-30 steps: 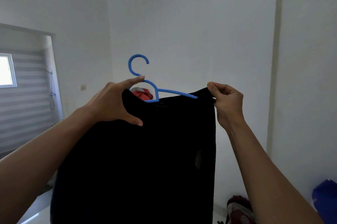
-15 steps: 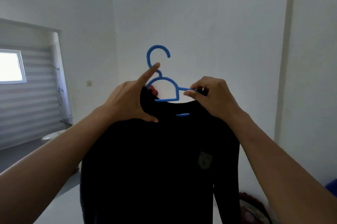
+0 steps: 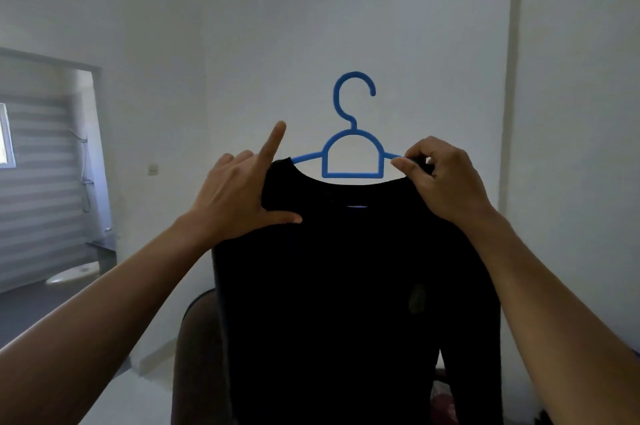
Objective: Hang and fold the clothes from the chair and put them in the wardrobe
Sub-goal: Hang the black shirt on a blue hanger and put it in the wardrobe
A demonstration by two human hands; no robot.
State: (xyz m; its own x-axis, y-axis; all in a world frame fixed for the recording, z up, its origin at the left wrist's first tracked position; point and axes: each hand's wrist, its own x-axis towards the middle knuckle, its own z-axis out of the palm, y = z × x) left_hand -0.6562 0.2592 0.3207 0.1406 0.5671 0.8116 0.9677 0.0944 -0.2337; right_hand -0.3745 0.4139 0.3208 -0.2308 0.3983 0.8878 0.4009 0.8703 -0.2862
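While held up before the far wall, shirt (image 3: 339, 286) sits on hanger (image 3: 353, 128): hanging step.
Left hand (image 3: 235, 196) clasps its left shoulder, forefinger raised; right hand (image 3: 443, 182) pinches right shoulder at hanger arm. Next, likely: square shoulders, grasp hook, carry to wardrobe.

Black long-sleeved shirt (image 3: 346, 286) hangs upright on the blue plastic hanger (image 3: 353, 154), neckline just below the hanger's loop, hook uppermost.
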